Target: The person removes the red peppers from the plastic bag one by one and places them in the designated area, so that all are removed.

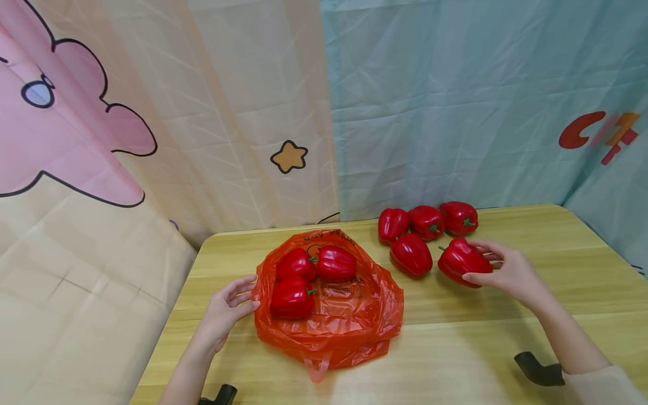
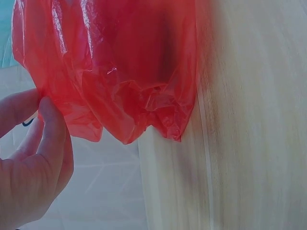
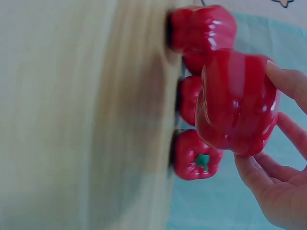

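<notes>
Red and glossy, a pepper (image 1: pixel 462 263) is gripped in my right hand (image 1: pixel 512 274) above the table (image 1: pixel 455 349), near four others (image 1: pixel 411 256). My left hand (image 1: pixel 225 310) pinches the bag (image 1: pixel 349 339), three peppers (image 1: pixel 292 299) inside

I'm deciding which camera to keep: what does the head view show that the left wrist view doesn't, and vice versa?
Head only: the right hand holding a red pepper, four loose peppers, three peppers inside the bag.
Left wrist only: a close, side-on look at the bag's outer wall.
Both: the bag, left hand and table.
</notes>
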`<state>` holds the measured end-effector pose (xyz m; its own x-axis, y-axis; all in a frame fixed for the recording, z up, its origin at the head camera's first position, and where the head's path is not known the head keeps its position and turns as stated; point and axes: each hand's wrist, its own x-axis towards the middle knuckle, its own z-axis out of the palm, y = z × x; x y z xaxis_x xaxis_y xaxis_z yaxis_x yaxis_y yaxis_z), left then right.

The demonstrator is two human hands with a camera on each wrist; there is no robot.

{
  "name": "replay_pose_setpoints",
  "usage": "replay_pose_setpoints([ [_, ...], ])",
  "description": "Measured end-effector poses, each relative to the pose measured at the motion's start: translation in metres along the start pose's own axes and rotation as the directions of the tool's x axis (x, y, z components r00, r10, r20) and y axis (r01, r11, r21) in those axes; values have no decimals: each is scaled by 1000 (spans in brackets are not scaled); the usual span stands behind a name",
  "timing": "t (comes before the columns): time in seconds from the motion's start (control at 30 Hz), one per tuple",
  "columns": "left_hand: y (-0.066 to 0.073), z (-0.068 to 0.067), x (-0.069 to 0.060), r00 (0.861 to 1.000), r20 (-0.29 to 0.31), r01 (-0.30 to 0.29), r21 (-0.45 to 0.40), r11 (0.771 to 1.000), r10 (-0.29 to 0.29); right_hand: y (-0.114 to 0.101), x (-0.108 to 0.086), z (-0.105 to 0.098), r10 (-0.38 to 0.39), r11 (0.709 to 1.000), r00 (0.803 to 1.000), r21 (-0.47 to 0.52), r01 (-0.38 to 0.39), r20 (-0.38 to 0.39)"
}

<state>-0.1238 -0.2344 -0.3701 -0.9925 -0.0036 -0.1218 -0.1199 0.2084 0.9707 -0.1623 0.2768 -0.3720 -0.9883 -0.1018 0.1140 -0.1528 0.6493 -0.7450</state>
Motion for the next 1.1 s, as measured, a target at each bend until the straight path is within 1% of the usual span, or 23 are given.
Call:
replay_pose_setpoints([
  [0.23,0,0,0,1000,2,0,-3,1000,0,13,1,8,23,999,1000,-41,-23,-8],
  [0.6,-3,-1,-1,1000,20,-12,-9,1000,12,25,7,18,40,998,999,-58,-41,-19],
  [0.73,-3,0,0,1000,19,-15,-7,1000,15,27,12,23,20,996,998,-80,-25,-55],
  [0.9,-3,0,0,1000,17,-15,-4,1000,16,28,18,30,-28,995,994,-97,18,-107],
  [1.1,-2,1,1,1000,13,-14,-3,1000,14,29,24,36,-43,993,988,-113,26,-146],
])
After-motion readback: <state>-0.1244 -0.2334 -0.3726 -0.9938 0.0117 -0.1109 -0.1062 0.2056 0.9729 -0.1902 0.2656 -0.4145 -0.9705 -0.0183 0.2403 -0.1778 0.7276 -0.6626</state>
